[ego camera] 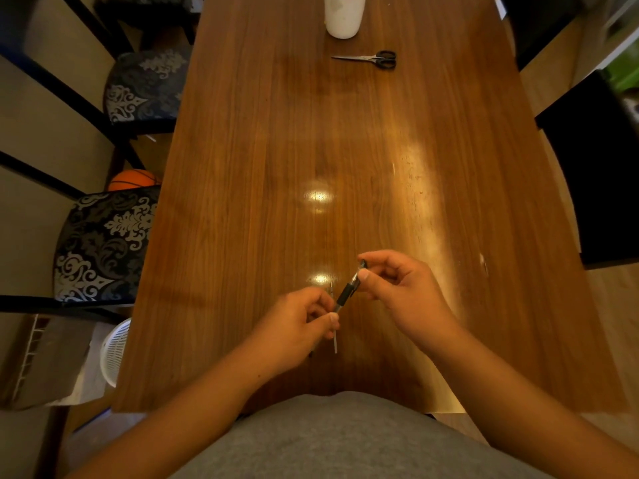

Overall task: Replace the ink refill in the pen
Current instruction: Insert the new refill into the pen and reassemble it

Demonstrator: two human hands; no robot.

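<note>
- The pen is held above the table, close to its near edge and about midway between the left and right edges.
- Its long axis runs on a diagonal: the upper end is turned toward the far right corner, the lower end toward the near left corner.
- A black grip section is seen in the middle of the barrel, with a clear part above it.
- A thin white refill is seen just below the left hand, its long axis running nearly straight from the far edge toward the near edge (whether it rests on the wood or is held cannot be told).
- The left hand is closed in a pinch on the lower end of the pen, thumb and forefinger pressed together, the other fingers curled in.
- The right hand is closed on the upper end, the barrel being nipped between thumb and fingertips.
- Wide bare wood is left between the hands and the far edge, and to both sides of them.
- Black-handled scissors are laid near the far edge, blades pointing toward the left edge, and a white cup is stood just beyond them, well apart from the hands.
- Two patterned chairs are drawn up along the left edge, and a dark one is placed at the right edge.
</note>
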